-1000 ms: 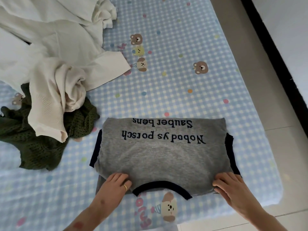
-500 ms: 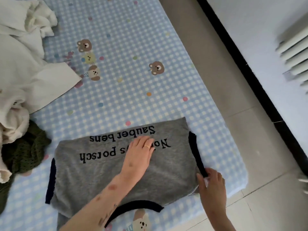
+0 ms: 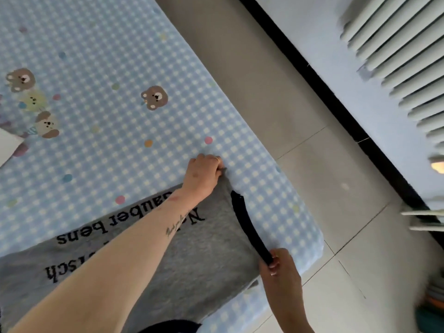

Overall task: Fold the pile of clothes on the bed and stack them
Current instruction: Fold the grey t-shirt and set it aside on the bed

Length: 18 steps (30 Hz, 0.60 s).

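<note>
hands (image 3: pixel 204 173) (image 3: pixel 278 265) grip grey shirt (image 3: pixel 204 260) on bed (image 3: pixel 144 56).

Left hand (image 3: pixel 204 171) now at shirt (image 3: pixel 211 260) corner.

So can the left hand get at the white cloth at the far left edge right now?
Probably not straight away: the left hand grips the grey shirt's far corner, well away from the white cloth, though bare bedsheet lies between.
</note>
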### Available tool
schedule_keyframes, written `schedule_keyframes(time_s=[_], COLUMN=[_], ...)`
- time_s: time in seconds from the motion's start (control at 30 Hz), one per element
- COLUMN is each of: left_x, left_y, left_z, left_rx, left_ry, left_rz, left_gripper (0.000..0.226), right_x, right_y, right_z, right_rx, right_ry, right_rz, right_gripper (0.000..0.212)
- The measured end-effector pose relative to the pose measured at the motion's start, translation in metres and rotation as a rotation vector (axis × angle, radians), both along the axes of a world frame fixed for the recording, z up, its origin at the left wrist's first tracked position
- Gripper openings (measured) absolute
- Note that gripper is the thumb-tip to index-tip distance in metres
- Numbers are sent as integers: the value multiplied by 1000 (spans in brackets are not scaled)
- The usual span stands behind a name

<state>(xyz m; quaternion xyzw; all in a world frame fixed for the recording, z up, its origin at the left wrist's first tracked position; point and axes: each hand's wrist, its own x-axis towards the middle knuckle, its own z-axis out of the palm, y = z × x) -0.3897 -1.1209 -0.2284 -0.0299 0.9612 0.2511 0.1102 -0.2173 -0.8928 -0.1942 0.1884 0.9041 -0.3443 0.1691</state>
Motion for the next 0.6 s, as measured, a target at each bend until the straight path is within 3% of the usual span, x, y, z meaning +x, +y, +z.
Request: schedule_keyframes(time_s=[0.07, 0.17, 0.27, 0.33, 0.47, 0.6], left_x=[5, 37, 118, 189, 321, 410], left_y=[3, 4, -1, -12, -33, -39], left_z=[-1, 5, 3, -6, -13, 0], left_rx=[-62, -63, -44, -98, -119, -155], left_ry=[10, 128, 215, 139, -36, -82], left_rz=[12, 113, 261, 330, 432, 501], left_gripper=[15, 27, 40, 49, 60, 58], right_x=[-1, -9, -25, -37, -46, -34], right_y=[-7, -41, -80, -85, -71, -98], right_z=[6, 7, -2, -14, -27, -17], right_rx=[122, 268, 333, 433, 555, 585], right_ry=[140, 360, 340, 267, 170, 128], right_rz=[131, 426, 789, 954, 1055, 973], right_gripper=[32, 48, 55, 57, 63, 69])
